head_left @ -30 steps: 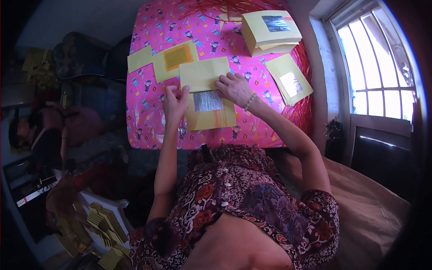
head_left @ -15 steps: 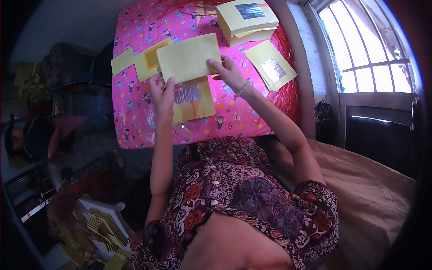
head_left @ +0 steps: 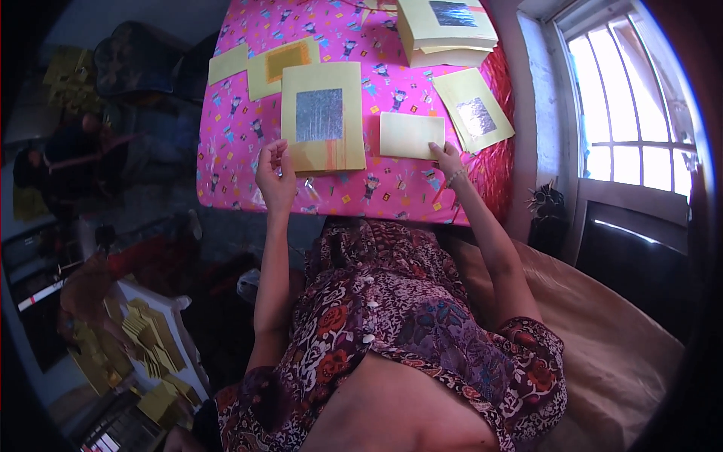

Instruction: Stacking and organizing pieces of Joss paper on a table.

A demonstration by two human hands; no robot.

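My right hand (head_left: 448,161) pinches the lower right corner of a plain, pale yellow folded paper (head_left: 412,134), thumb on top. The paper lies on or just above the pink patterned tablecloth (head_left: 374,184). A stack of yellow paper sheets (head_left: 322,79) lies to its left; the top sheet bears a silver foil rectangle (head_left: 318,115) and orange streaks below it. My left hand (head_left: 276,173) is beside the stack's lower left edge. Its fingers are loosely curled, the thumb apart, and no paper shows between them.
A thick pile of foil-marked paper (head_left: 448,38) stands at the far right. Nearer are a few tilted foil sheets (head_left: 474,117). At far left lie a sheet with an orange patch (head_left: 286,64) and a plain one (head_left: 228,65). Red strands (head_left: 497,151) edge the table by the barred window (head_left: 629,98).
The yellow paper held in both hands above the stack is now smaller in outline, down at the right in my right hand alone. My left hand has let go; the foil stack is uncovered.
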